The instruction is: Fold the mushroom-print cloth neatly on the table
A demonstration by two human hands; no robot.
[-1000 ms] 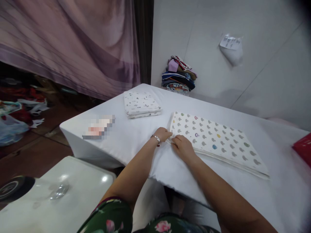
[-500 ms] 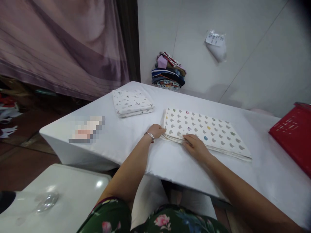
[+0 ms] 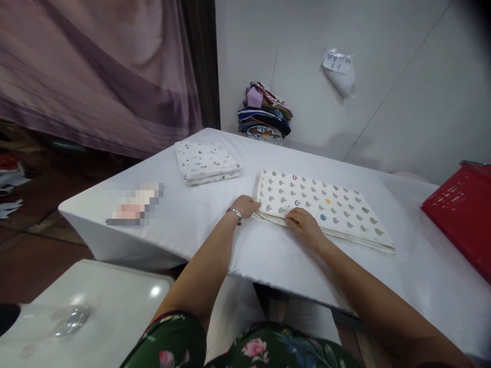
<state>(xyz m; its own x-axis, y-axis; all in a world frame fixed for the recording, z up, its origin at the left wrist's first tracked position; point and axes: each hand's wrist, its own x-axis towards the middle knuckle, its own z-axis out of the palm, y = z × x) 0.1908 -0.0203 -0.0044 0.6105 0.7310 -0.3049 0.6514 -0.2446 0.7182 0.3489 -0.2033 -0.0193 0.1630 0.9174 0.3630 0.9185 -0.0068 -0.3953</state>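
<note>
A white cloth (image 3: 326, 204) printed with grey mushroom-like shapes and a few coloured ones lies folded in a long strip on the white-covered table (image 3: 215, 220). Its near edge shows several layers. My left hand (image 3: 244, 206), with a bracelet at the wrist, pinches the cloth's near left corner. Farther right along the same edge, my right hand (image 3: 305, 225) grips the layers between thumb and fingers. Behind my left hand sits another folded white cloth (image 3: 209, 161) with small dark prints, untouched.
A blurred-out flat object (image 3: 136, 204) lies at the table's left end. At right stands a red plastic basket (image 3: 460, 214). Several folded fabrics (image 3: 264, 112) are stacked by the wall. A white stool-like surface (image 3: 115, 306) with a clear bottle-like item (image 3: 71, 321) is lower left.
My right hand has shifted slightly up and left along the cloth's near edge. My left hand keeps its hold on the corner. The cloth lies almost the same.
</note>
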